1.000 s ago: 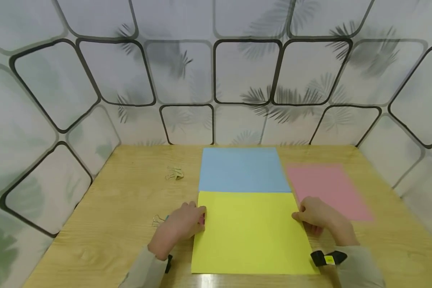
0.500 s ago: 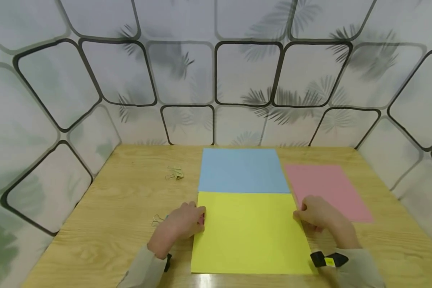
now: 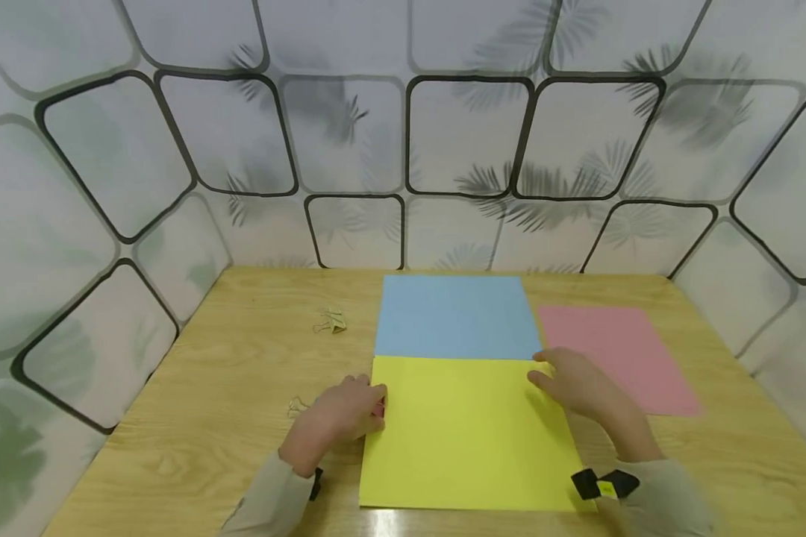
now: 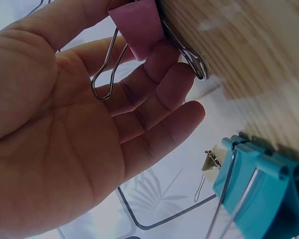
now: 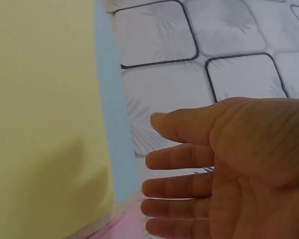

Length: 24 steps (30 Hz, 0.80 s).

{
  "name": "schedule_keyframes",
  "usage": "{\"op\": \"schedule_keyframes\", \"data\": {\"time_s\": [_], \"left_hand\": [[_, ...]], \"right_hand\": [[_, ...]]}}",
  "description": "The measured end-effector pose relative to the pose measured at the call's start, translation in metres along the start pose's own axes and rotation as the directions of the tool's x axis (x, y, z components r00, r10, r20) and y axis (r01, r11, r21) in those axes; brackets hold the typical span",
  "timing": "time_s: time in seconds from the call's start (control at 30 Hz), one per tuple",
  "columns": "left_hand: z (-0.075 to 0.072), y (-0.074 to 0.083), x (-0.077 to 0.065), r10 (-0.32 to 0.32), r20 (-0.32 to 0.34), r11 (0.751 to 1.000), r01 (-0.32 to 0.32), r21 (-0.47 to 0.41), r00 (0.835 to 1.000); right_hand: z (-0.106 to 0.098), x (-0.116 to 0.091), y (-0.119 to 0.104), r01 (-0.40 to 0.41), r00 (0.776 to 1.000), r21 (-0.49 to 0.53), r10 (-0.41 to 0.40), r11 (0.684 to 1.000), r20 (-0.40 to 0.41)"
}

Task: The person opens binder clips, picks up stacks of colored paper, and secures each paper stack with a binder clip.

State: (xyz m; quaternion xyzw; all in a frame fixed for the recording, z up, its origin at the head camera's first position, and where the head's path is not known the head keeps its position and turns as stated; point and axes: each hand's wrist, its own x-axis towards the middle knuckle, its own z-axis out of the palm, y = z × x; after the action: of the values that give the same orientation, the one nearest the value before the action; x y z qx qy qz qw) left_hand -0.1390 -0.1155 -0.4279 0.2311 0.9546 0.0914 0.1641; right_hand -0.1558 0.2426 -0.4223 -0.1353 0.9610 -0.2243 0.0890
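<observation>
A yellow sheet of paper lies at the front of the table, its far edge meeting a blue sheet. My left hand is at the yellow sheet's left edge. Between its thumb and fingers it holds a pink binder clip, whose wire handles show in the left wrist view. Over the yellow sheet's far right corner hovers my right hand, fingers extended and apart from the paper. The right wrist view shows that palm with nothing in it.
A pink sheet lies on the right of the table. Beside my left hand sits a teal binder clip, mostly hidden in the head view. Farther back is a pale yellow binder clip. A patterned backdrop encloses the table.
My right hand has let go of the yellow sheet's right edge, its fingers straightened, and moved up toward the far right corner. My left hand stays in place.
</observation>
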Motion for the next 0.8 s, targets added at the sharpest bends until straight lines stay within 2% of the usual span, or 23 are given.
{"op": "schedule_keyframes", "data": {"time_s": [0.13,0.23,0.33,0.47,0.57,0.7,0.8], "left_hand": [[0.001,-0.003,-0.002,-0.003,-0.021,1.000,0.002,-0.012,1.000],[0.001,-0.004,-0.002,0.011,-0.034,1.000,-0.012,-0.028,0.999],[0.001,-0.004,-0.002,0.015,-0.036,0.999,-0.017,-0.048,0.999],[0.001,-0.004,-0.003,0.000,-0.039,0.999,-0.002,-0.050,0.999],[0.001,-0.005,-0.002,-0.002,-0.041,0.999,0.001,-0.045,0.999],[0.003,-0.006,0.001,0.010,-0.038,0.999,-0.012,-0.045,0.999],[0.002,-0.006,0.001,0.017,-0.037,0.999,-0.018,-0.036,0.999]], "right_hand": [[0.006,0.026,-0.011,0.063,0.998,-0.025,-0.063,0.998,0.024],[0.006,0.048,-0.008,0.051,0.999,-0.001,-0.051,0.999,0.011],[0.003,0.070,0.001,-0.034,0.999,0.044,0.033,0.998,0.003],[-0.003,0.095,0.013,-0.175,0.985,0.101,0.174,0.979,0.018],[-0.005,0.108,0.020,-0.223,0.975,0.113,0.223,0.968,0.012],[0.000,0.120,0.029,-0.203,0.979,0.054,0.204,0.978,-0.013],[0.009,0.126,0.032,-0.166,0.986,-0.083,0.167,0.983,0.002]]}}
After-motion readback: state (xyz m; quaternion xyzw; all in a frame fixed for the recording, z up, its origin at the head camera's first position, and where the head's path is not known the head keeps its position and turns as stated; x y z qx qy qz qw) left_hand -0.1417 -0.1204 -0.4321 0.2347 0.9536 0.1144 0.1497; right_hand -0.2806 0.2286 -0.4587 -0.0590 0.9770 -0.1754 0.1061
